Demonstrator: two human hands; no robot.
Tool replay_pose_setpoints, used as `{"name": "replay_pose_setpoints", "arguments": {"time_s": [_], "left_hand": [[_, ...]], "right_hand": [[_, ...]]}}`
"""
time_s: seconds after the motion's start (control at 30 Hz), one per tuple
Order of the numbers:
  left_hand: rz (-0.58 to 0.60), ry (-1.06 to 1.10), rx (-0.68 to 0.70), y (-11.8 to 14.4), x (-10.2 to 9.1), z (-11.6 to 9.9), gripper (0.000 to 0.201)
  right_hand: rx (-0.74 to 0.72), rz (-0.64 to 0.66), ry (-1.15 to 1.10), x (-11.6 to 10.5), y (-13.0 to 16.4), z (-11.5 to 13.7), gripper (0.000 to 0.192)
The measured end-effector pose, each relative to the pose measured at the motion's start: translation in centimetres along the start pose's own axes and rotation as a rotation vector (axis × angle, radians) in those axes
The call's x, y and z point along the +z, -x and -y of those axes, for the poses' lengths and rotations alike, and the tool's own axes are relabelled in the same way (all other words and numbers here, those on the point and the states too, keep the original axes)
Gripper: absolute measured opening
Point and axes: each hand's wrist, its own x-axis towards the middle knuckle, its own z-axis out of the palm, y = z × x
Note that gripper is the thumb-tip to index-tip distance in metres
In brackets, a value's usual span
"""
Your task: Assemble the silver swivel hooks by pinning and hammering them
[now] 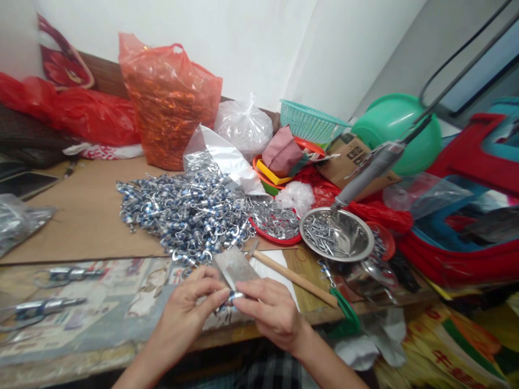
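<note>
a: what did each hand have at the moment of inspection?

b: the left hand (190, 302) and the right hand (270, 310) met at the near edge of the worn wooden workbench (81, 324). both were pinched shut, thumb against forefinger, on one small silver-and-blue metal clip (234, 296) held between them, just above the bench edge.

a: its handling?

b: judged light, rigid and smooth, so likely to slip; too small for anything but a fingertip grip at its two ends, as it was held. whether it was bent or whole could not be told.

a: surroundings?

b: a flat grey metal block (235, 267) lay just beyond the fingers, and a wooden-handled hammer (292, 275) beside it. further back sat a large heap of matching silver-and-blue clips (182, 213), a shallow red dish of silver parts (275, 221), a round steel bowl of small nails (336, 233) and a bulging orange plastic bag (168, 100).
</note>
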Motion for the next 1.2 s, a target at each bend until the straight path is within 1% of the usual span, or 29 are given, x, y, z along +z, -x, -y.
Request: {"name": "replay_pose_setpoints", "arguments": {"time_s": [0.07,0.1,0.17,0.23,0.27,0.33,0.4,0.47,0.5,0.57,0.6,0.63,0.67,0.73,0.77,0.8,0.87,0.93,1.0,1.1,1.2], "left_hand": [[-0.025,0.053,-0.05,0.1,0.2,0.1,0.017],[-0.039,0.099,-0.111,0.1,0.5,0.2,0.017],[-0.085,0.234,-0.283,0.3,1.2,0.4,0.017],[-0.148,0.409,-0.438,0.5,2.1,0.8,0.023],[-0.175,0.499,-0.485,0.6,2.5,1.0,0.028],[-0.226,0.636,-0.515,0.7,3.2,1.3,0.042],[-0.257,0.688,-0.495,0.8,3.6,1.6,0.06],[-0.251,0.685,-0.473,0.6,3.7,1.9,0.073],[-0.242,0.676,-0.467,0.5,3.6,2.0,0.076],[-0.217,0.668,-0.461,0.2,3.4,2.2,0.078],[-0.2,0.669,-0.453,0.1,3.2,2.3,0.079],[-0.181,0.671,-0.445,0.0,3.1,2.3,0.079],[-0.16,0.672,-0.441,-0.1,3.0,2.3,0.079],[-0.119,0.673,-0.442,-0.2,2.7,2.2,0.078],[-0.106,0.671,-0.448,-0.2,2.6,2.2,0.078],[-0.096,0.67,-0.455,-0.3,2.5,2.2,0.078],[-0.062,0.681,-0.465,-0.5,2.3,2.3,0.079],[-0.018,0.706,-0.467,-0.8,2.0,2.5,0.08],[0.018,0.731,-0.467,-1.1,1.8,2.8,0.082],[0.015,0.738,-0.463,-1.5,1.7,3.1,0.086],[-0.01,0.733,-0.459,-1.6,1.6,3.3,0.087]], "right_hand": [[0.057,0.0,-0.01,0.3,0.2,0.1,0.025],[0.096,-0.007,-0.022,0.5,0.3,0.2,0.026],[0.19,-0.032,-0.06,1.0,0.4,0.3,0.022],[0.289,-0.054,-0.112,1.6,0.6,0.6,0.017],[0.339,-0.061,-0.141,1.9,0.7,0.8,0.016],[0.442,-0.074,-0.189,2.4,0.8,1.2,0.014],[0.528,-0.084,-0.213,2.5,0.8,1.5,0.011],[0.565,-0.009,-0.226,2.0,0.5,0.8,0.01],[0.573,0.047,-0.196,1.5,0.3,0.0,0.01],[0.615,0.183,0.007,-0.2,-0.2,-2.8,0.014],[0.661,0.211,0.203,-1.1,-0.4,-4.6,0.019],[0.723,0.301,0.422,-2.1,-0.5,-6.7,0.026],[0.757,0.337,0.491,-3.0,-0.6,-8.7,0.032],[0.788,0.433,0.539,-4.2,-0.6,-12.4,0.032],[0.794,0.48,0.542,-4.5,-0.6,-13.8,0.032],[0.794,0.526,0.541,-4.5,-0.5,-14.9,0.031],[0.787,0.589,0.538,-3.9,-0.3,-16.4,0.03],[0.777,0.608,0.527,-3.3,-0.3,-17.1,0.029],[0.775,0.587,0.51,-2.9,-0.3,-17.5,0.028],[0.794,0.478,0.497,-3.0,-0.3,-17.9,0.026],[0.815,0.333,0.47,-3.0,0.0,-17.2,0.022]]}}
